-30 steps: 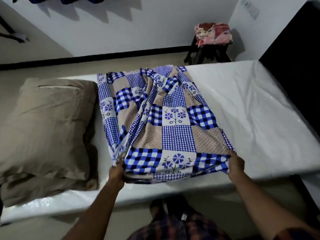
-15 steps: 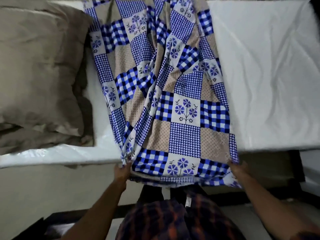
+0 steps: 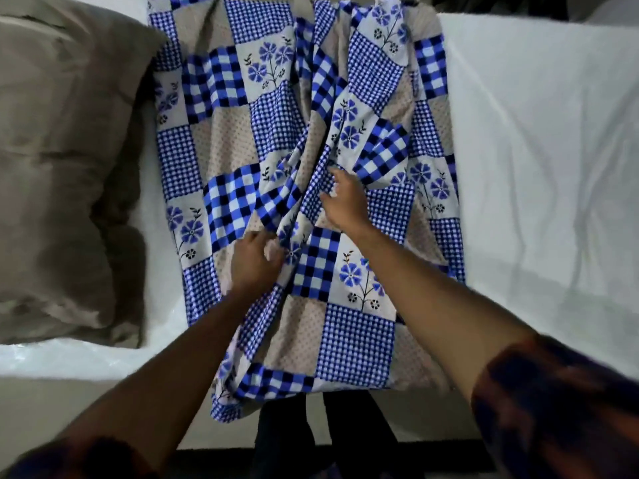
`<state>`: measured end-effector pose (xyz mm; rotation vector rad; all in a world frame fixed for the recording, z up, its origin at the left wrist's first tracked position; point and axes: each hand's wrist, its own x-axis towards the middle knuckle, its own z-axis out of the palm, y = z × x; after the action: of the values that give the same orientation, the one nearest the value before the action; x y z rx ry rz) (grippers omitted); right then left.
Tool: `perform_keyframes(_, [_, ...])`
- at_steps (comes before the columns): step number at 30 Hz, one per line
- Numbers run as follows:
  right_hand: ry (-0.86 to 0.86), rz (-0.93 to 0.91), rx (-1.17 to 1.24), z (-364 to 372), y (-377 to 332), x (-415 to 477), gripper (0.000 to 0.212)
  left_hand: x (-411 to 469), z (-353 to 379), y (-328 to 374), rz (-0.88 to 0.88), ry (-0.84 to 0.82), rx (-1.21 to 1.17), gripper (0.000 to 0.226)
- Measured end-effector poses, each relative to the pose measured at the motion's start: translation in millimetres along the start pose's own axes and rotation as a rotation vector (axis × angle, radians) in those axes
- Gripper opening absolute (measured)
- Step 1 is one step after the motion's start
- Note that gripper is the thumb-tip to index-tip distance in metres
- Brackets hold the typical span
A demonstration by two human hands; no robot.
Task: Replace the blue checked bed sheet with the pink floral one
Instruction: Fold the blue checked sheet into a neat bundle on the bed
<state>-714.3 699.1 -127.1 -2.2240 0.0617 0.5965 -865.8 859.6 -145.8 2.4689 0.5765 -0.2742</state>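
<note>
Some left hand [image 3: 254, 267] fingers [image 3: 258, 238] within sheet [image 3: 356, 344] folds

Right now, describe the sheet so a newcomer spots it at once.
Start at the white mattress spanning the view. Across its middle, between the taupe pillow on the left and bare white on the right, lies the blue checked sheet. It alone on the bed is patterned: blue checks, dotted beige squares, blue flowers.

Blue-and-white checked patchwork fabric bed sheet [image 3: 356, 340], with blue flower panels and beige dotted squares. Folded into a long strip, creased and bunched along its centre. Lies across the white mattress [image 3: 536, 167] from 12 to 6 o'clock, near end overhanging the edge.
</note>
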Motion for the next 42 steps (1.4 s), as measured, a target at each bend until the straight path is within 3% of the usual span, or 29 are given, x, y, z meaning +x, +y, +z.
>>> perform_keyframes(5, [0.088, 0.146, -0.108, -3.8, -13.7, 99.7, 0.075, 94.8, 14.2, 36.7, 0.054, -0.061, 0.052, 0.060])
perform_keyframes(9, [0.082, 0.143, -0.324, -12.2, 1.2, 145.0, 0.077, 153.9, 23.8, 41.3, 0.132, -0.090, 0.092, 0.028])
perform_keyframes(11, [0.132, 0.161, -0.415, -18.0, 10.4, 158.2, 0.060, 170.4, 19.6, 35.0, 0.058, -0.051, 0.005, 0.021])
perform_keyframes(14, [0.227, 0.123, -0.368, -32.7, 26.1, 171.7, 0.014, 179.3, 4.1, 22.8, -0.095, 0.041, -0.092, 0.015])
perform_keyframes(16, [0.278, 0.137, -0.288, -40.0, 35.7, 174.5, 0.009, 184.9, -9.5, 10.2, -0.156, 0.094, -0.099, 0.018])
perform_keyframes(20, [0.253, 0.143, -0.300, -44.5, 42.4, 170.1, 0.011, 191.6, -23.6, 0.6, -0.330, 0.170, -0.402, 0.027])
perform_keyframes(23, [0.265, 0.140, -0.309, -38.3, 33.4, 170.3, 0.019, 189.1, -19.2, 19.6, -0.223, -0.021, -0.682, 0.024])
perform_keyframes(25, [0.309, 0.070, -0.216, -32.7, 24.0, 172.6, 0.030, 201.0, -20.2, 40.1, -0.263, -0.169, -0.861, 0.017])
perform_keyframes(27, [0.350, -0.027, -0.080, -29.5, 5.2, 173.6, 0.037, 220.8, -20.3, 62.7, -0.194, -0.298, -0.814, 0.022])
perform_keyframes(30, [0.345, -0.133, 0.067, -30.7, -36.0, 182.1, 0.045, 234.9, -18.4, 111.5, 0.191, -0.500, -0.597, 0.020])
perform_keyframes(32, [0.208, -0.087, -0.016, -36.4, -56.4, 194.7, 0.050, 237.2, -12.1, 137.6, 0.248, -0.696, -0.610, 0.019])
perform_keyframes(33, [0.151, -0.045, -0.129, -39.6, -58.8, 202.1, 0.041, 239.6, -8.0, 144.0, 0.228, -0.756, -0.628, 0.018])
perform_keyframes(34, [0.126, 0.013, -0.217, -42.8, -55.3, 209.1, 0.022, 243.7, -2.9, 144.8, 0.192, -0.744, -0.656, 0.018])
perform_keyframes(35, [0.141, 0.097, -0.240, -46.2, -50.5, 213.1, 0.018, 250.2, 1.7, 141.4, 0.149, -0.648, -0.675, 0.018])
perform_keyframes(38, [0.245, 0.274, 0.020, -59.9, -29.0, 218.8, 0.032, 276.3, 4.7, 116.8, -0.046, -0.178, -0.594, 0.021])
perform_keyframes(40, [0.254, 0.297, 0.305, -65.4, -25.2, 212.8, 0.017, 290.2, 3.3, 106.6, -0.048, -0.181, -0.506, 0.041])
perform_keyframes(42, [0.208, 0.335, 0.568, -65.5, -25.8, 205.1, 0.025, 301.2, 4.2, 109.4, 0.017, -0.335, -0.426, 0.055])
